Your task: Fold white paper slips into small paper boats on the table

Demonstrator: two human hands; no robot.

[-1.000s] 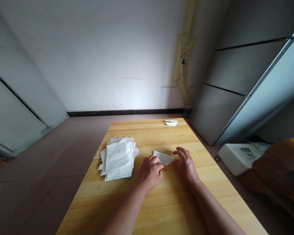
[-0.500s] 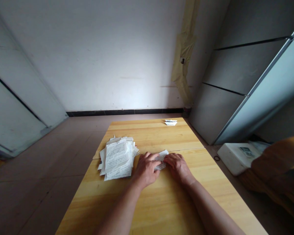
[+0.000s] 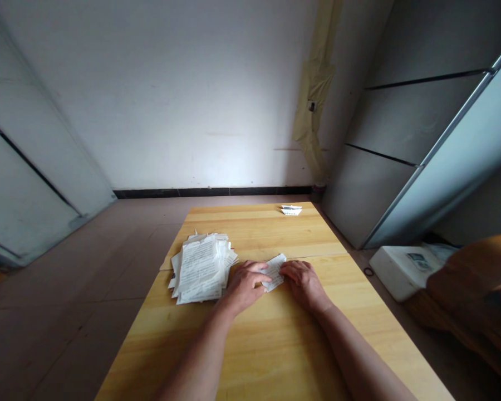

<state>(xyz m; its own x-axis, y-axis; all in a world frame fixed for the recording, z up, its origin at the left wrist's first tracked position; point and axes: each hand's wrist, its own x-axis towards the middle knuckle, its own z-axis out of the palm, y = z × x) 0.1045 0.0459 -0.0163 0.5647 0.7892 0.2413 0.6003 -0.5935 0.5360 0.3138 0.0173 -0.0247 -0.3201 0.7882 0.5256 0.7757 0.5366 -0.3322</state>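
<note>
A small folded piece of printed paper (image 3: 274, 273) lies on the wooden table between my hands. My left hand (image 3: 247, 283) grips its left edge, fingers over the top and thumb at the near corner. On the opposite side, my right hand (image 3: 305, 283) pinches the right edge with curled fingers; its thumb is mostly hidden. Just left of my left hand sits an uneven stack of printed paper sheets (image 3: 200, 270). A little folded paper boat (image 3: 291, 210) stands near the table's far edge.
The pale wooden table (image 3: 271, 356) has a seam across it. Beyond it are a white wall (image 3: 200, 100) and a dark skirting strip. To the right stand a grey cabinet (image 3: 384, 150) and, on the floor, a white box (image 3: 401, 273) beside a brown-covered object.
My left hand has slid slightly left and its fingers have drawn back, so more of the folded paper shows. My right hand has barely moved.
</note>
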